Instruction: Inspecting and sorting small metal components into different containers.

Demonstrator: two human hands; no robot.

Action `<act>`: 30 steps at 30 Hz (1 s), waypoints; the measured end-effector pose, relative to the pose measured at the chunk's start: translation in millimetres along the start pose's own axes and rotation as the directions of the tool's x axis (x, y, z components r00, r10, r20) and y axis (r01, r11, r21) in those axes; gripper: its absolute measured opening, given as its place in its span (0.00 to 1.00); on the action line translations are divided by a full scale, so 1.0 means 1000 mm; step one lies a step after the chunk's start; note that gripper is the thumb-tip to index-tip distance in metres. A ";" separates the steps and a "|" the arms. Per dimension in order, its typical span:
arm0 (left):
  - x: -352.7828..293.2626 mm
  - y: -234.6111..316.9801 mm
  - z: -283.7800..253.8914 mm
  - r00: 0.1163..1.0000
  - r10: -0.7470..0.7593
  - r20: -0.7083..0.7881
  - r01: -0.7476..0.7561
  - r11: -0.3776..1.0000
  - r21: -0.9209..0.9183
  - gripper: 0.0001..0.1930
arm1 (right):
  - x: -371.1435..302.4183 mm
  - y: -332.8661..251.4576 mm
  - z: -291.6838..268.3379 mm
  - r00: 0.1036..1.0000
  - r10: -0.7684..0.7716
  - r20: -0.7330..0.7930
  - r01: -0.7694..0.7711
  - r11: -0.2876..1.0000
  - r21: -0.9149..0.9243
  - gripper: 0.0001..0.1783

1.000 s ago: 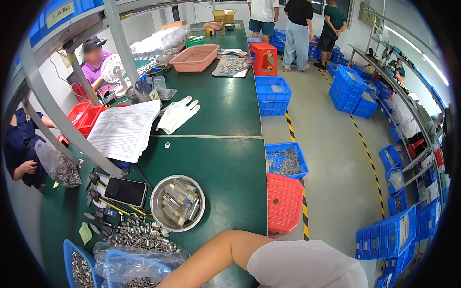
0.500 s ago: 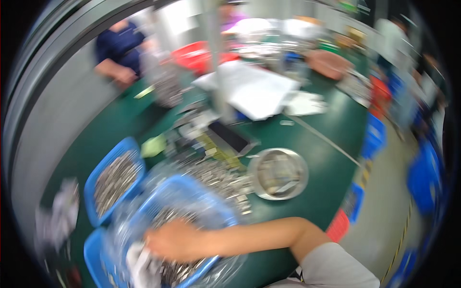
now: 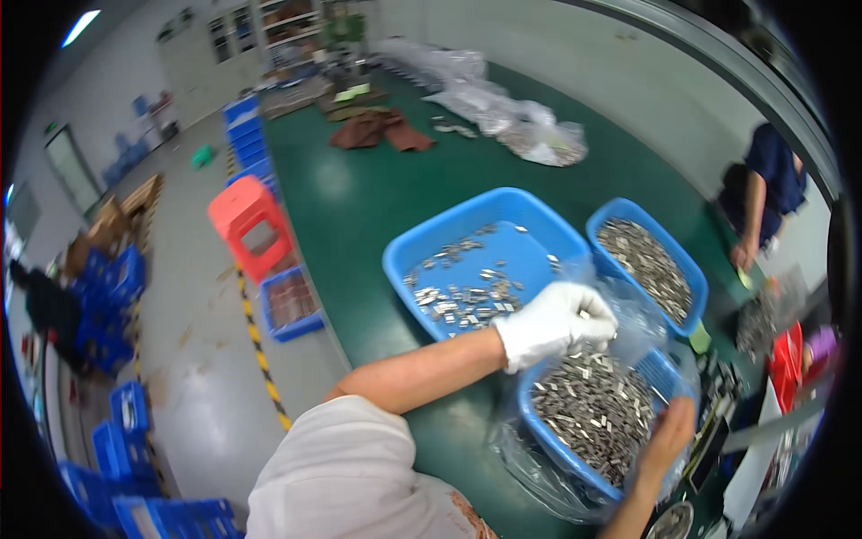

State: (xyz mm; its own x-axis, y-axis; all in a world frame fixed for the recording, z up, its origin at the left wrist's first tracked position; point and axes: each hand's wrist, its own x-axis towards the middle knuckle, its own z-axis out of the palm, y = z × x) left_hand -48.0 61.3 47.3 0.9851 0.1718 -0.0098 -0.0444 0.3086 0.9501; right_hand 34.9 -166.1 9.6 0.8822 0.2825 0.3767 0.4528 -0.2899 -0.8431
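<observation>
Turning my view leftward, I am now looking down at the loose metal parts [image 3: 588, 409]; a second ago I was facing along the other stretch of the bench [image 3: 359, 207], and the steel bowl [image 3: 673, 523] is now sitting at the lower edge. The parts are lying heaped in the bag-lined blue basket [image 3: 660, 370] between my hands. Half a second ago my gloved left hand [image 3: 557, 325] was dipping into it; now it is hovering over the far rim, beside the wide blue basket [image 3: 532, 235], where more pieces are lying scattered. Its fingers are curling inward, mostly closed, but I cannot tell whether they are gripping a piece. My bare right hand [image 3: 670, 437] is resting at the heaped basket's right edge, half bent, its grip hidden. By my judgement, handling is now centring on these two baskets.
</observation>
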 end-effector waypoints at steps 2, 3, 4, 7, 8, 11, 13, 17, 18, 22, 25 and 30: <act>-0.006 0.009 -0.015 0.981 0.118 -0.154 -0.104 0.990 0.097 0.07 | 0.000 0.017 -0.008 0.994 -0.091 -0.055 0.093 0.995 0.034 0.16; -0.006 0.008 -0.025 0.954 0.185 -0.234 -0.147 0.974 0.171 0.07 | 0.001 0.020 -0.007 0.990 -0.106 -0.093 0.113 0.991 0.072 0.16; -0.003 0.004 -0.038 0.933 0.192 -0.306 -0.120 0.964 0.238 0.06 | 0.001 0.017 -0.006 0.993 -0.102 -0.056 0.106 0.990 0.089 0.16; -0.001 0.005 -0.062 0.908 0.187 -0.375 0.000 0.894 0.447 0.09 | 0.001 0.010 -0.007 0.997 -0.053 -0.051 0.055 0.998 0.032 0.16; -0.004 0.007 -0.068 0.921 0.130 -0.367 0.095 0.840 0.535 0.12 | 0.002 0.009 -0.004 0.997 -0.075 -0.033 0.076 0.997 0.023 0.16; -0.009 0.015 -0.073 0.939 0.006 -0.344 0.234 0.724 0.649 0.18 | 0.002 0.014 -0.001 0.996 -0.087 -0.028 0.088 0.996 0.006 0.16; -0.007 0.022 -0.061 0.965 0.060 -0.254 0.200 0.459 0.866 0.18 | 0.001 0.013 0.000 0.995 -0.078 -0.054 0.080 0.996 0.034 0.16; 0.006 0.007 -0.003 0.848 0.472 0.239 -0.378 0.225 0.898 0.09 | 0.002 0.016 -0.007 0.988 -0.112 -0.103 0.115 0.993 0.024 0.16; 0.013 -0.001 0.011 0.775 0.413 0.478 -0.577 0.153 0.803 0.09 | 0.003 0.018 -0.011 0.987 -0.104 -0.119 0.105 0.994 0.002 0.15; 0.026 -0.029 0.058 0.755 -0.213 0.621 -0.638 -0.014 0.770 0.10 | 0.003 0.024 -0.012 0.976 -0.176 -0.126 0.169 0.984 -0.063 0.14; 0.034 -0.064 0.059 0.827 -0.285 0.484 -0.517 -0.048 0.855 0.13 | 0.003 0.005 0.004 0.986 -0.160 -0.047 0.156 0.984 -0.082 0.11; 0.040 -0.071 0.073 0.796 -0.276 0.539 -0.542 0.071 0.837 0.08 | 0.006 0.001 -0.010 0.971 -0.229 -0.064 0.220 0.968 -0.121 0.09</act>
State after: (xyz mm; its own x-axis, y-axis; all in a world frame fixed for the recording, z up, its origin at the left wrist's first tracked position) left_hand 7.1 -22.4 2.2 0.8860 -0.4522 -0.1022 -0.3977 -0.8547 0.3338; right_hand 41.8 -173.9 15.3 0.7615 0.2827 0.5832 0.6481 -0.3294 -0.6866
